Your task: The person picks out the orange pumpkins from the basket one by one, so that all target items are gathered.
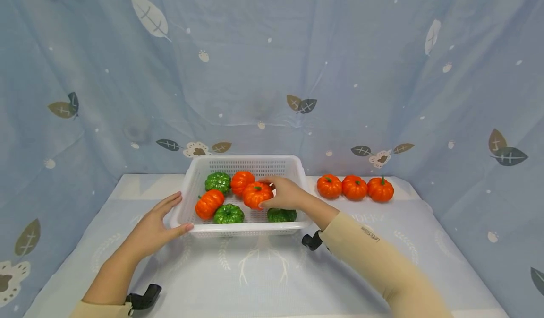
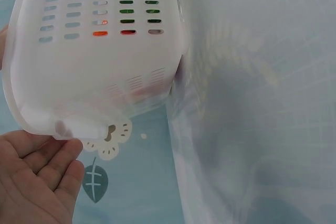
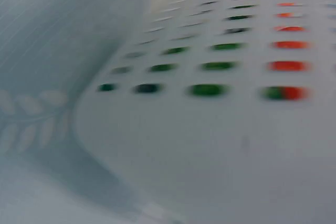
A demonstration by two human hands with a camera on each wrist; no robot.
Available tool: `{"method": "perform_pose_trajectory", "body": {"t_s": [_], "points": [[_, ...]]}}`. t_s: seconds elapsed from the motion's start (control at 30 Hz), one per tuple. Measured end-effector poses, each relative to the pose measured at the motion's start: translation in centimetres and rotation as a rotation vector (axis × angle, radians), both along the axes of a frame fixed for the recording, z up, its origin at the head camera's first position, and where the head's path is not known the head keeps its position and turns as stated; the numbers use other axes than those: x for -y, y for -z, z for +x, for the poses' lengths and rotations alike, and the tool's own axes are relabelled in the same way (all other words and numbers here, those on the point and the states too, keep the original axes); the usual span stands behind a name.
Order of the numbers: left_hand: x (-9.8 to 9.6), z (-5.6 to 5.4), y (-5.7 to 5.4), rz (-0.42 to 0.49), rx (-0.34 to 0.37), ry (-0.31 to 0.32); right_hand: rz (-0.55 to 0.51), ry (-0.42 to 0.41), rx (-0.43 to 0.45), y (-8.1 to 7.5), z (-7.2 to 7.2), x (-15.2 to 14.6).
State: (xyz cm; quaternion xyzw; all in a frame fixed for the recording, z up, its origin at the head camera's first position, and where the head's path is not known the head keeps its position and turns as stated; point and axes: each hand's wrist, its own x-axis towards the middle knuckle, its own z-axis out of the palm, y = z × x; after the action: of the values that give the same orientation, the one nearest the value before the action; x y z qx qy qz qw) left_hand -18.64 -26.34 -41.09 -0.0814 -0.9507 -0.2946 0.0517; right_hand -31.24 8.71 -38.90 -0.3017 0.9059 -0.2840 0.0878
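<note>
Inside the white plastic basket (image 1: 246, 228) my right hand (image 1: 285, 194) grips a small orange pumpkin (image 1: 257, 195), thumb and fingers on its right side. My left hand (image 1: 155, 228) spreads at the basket's left end, thumb on the front rim and straight fingers along the side. In the left wrist view its fingers (image 2: 58, 166) touch the rim. Also in the basket are two orange pumpkins, one at the back (image 1: 242, 182) and one at the left (image 1: 209, 204). Green pumpkins lie at the back left (image 1: 218, 183), front (image 1: 229, 214) and front right (image 1: 282, 215), the last partly under my right hand.
Three more orange pumpkins (image 1: 354, 187) stand in a row on the table right of the basket. A pale patterned cloth covers the table (image 1: 263, 280). Behind it hangs a blue curtain (image 1: 255, 72) with leaf prints. The right wrist view mostly shows the slotted basket wall (image 3: 226, 140), blurred.
</note>
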Motion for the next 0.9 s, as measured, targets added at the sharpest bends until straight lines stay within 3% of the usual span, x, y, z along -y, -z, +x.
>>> {"method": "perform_pose_trajectory", "body": {"t_s": [0.37,0.57,0.9], "points": [[0.0,0.0,0.1,-0.005,0.008,-0.010,-0.095,0.134,-0.031,-3.5,2.8,-3.9],[0.0,0.0,0.2,-0.006,0.007,-0.010,-0.144,0.222,-0.014,-4.3,4.2,-6.6],[0.0,-0.1,0.3,-0.010,0.006,-0.006,-0.182,0.299,-0.048,-4.6,5.7,-11.0]]}}
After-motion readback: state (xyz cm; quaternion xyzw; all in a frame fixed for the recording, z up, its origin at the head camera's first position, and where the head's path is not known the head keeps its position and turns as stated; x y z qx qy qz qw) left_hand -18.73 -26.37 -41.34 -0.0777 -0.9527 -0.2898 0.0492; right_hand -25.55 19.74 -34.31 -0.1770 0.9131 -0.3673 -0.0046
